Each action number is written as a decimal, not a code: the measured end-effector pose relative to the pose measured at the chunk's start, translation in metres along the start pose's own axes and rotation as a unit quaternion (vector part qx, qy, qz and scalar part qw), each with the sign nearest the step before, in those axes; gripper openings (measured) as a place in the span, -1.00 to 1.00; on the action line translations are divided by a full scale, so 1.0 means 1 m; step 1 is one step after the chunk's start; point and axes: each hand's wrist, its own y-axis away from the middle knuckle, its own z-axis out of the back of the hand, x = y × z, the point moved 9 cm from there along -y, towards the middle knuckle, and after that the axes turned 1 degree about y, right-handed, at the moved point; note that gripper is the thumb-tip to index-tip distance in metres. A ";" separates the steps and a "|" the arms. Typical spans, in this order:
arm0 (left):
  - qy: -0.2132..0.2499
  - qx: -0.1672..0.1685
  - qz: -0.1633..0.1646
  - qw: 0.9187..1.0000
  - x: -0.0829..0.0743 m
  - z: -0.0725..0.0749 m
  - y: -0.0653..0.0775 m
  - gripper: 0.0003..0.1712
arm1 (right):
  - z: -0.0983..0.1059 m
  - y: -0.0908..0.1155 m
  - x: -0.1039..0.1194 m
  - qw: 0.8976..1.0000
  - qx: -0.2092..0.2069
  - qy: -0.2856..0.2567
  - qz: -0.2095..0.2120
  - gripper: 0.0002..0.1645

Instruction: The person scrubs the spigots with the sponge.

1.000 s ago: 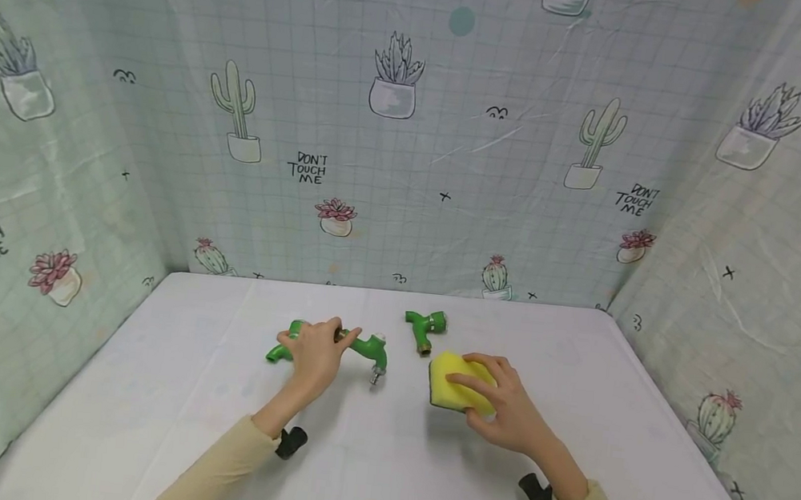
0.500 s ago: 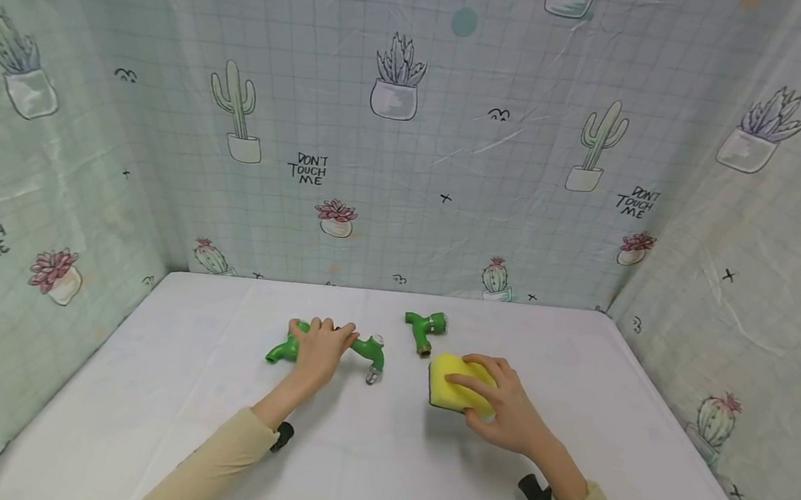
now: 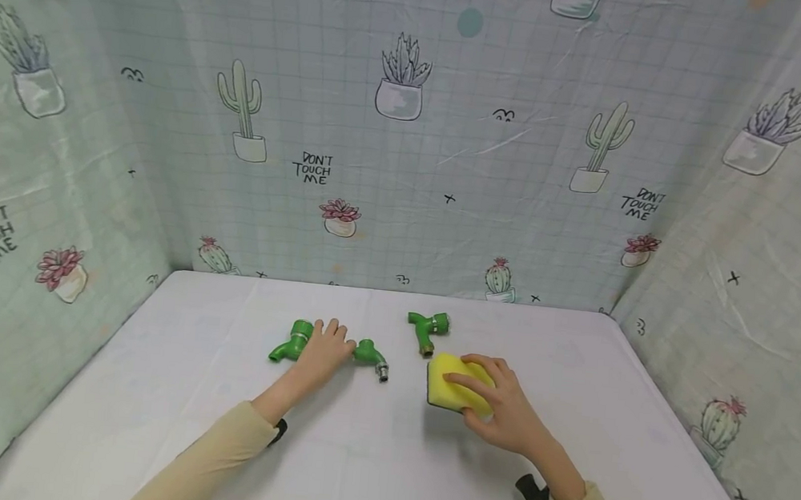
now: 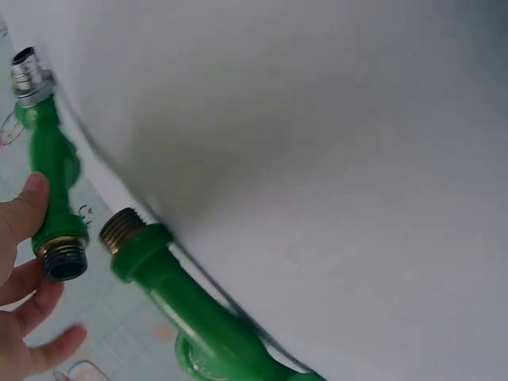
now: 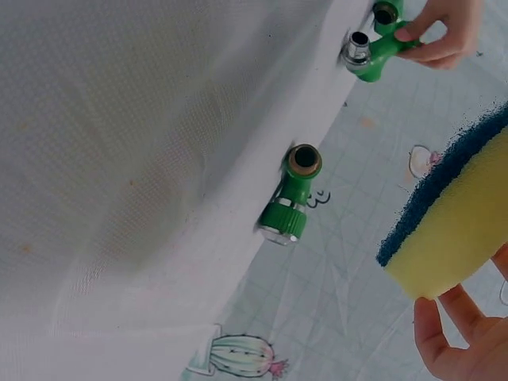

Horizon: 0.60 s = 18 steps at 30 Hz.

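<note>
My left hand (image 3: 323, 355) holds a green tap (image 3: 367, 351) with a silver nozzle between thumb and fingers. In the left wrist view the thumb (image 4: 30, 202) presses along that tap's body, its threaded end facing the camera. Just left of the hand, a second green tap (image 3: 293, 340) lies on the white table (image 3: 208, 441). My right hand (image 3: 511, 410) grips a yellow sponge (image 3: 458, 384) by its edges. The sponge's dark blue scouring layer (image 5: 444, 182) shows in the right wrist view.
A third green tap (image 3: 427, 331) lies towards the back of the table, between the two hands and beyond the sponge. Fabric printed with potted cacti (image 3: 394, 161) hangs around the table's back and sides. Black wrist devices (image 3: 534, 494) show by both wrists.
My left hand has turned the tap it holds, so the silver nozzle now slants down to the right and the body shows from another side. The right hand and sponge stay in place.
</note>
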 end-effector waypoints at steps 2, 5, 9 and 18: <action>-0.003 0.020 -0.019 1.000 -0.005 -0.008 0.000 -0.88 | 0.001 0.000 0.000 1.000 -0.001 0.001 0.001 -0.32; 0.001 0.043 -0.039 0.998 -0.013 -0.017 -0.002 -0.87 | 0.001 0.001 -0.001 1.000 -0.002 0.004 -0.001 -0.32; -0.002 0.061 -0.051 0.997 -0.021 -0.020 -0.007 -0.90 | 0.001 0.002 -0.002 1.000 -0.001 0.005 -0.004 -0.32; -0.008 0.090 -0.030 0.995 -0.025 -0.030 -0.019 -0.85 | 0.003 0.003 -0.004 1.000 -0.004 0.010 -0.005 -0.31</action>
